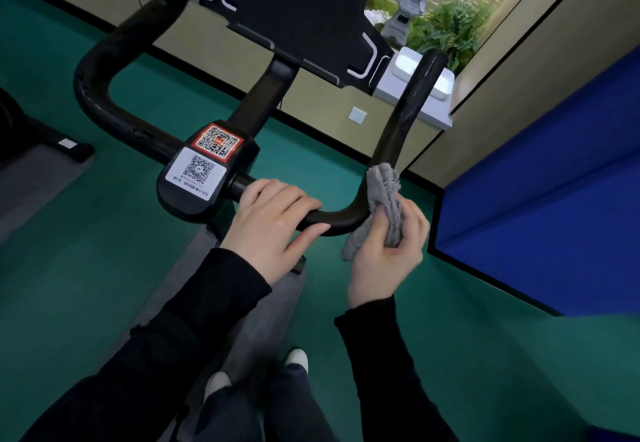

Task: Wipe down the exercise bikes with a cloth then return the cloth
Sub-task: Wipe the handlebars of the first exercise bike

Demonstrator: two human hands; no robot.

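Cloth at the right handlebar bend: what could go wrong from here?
1. The cloth is bunched in the right hand and meets the handlebar only at the bend, so the upright end above may get skipped.
2. The left hand grips the bar right beside it; that covered stretch may go unwiped.
3. A loose corner hangs below the bar and could snag.

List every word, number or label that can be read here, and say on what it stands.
No text can be read.
Red-framed QR sticker on the handlebar clamp: code only, no legible words.
White QR sticker beside it: small print underneath, too blurred.
White label on the neighbouring bike's base: too small.
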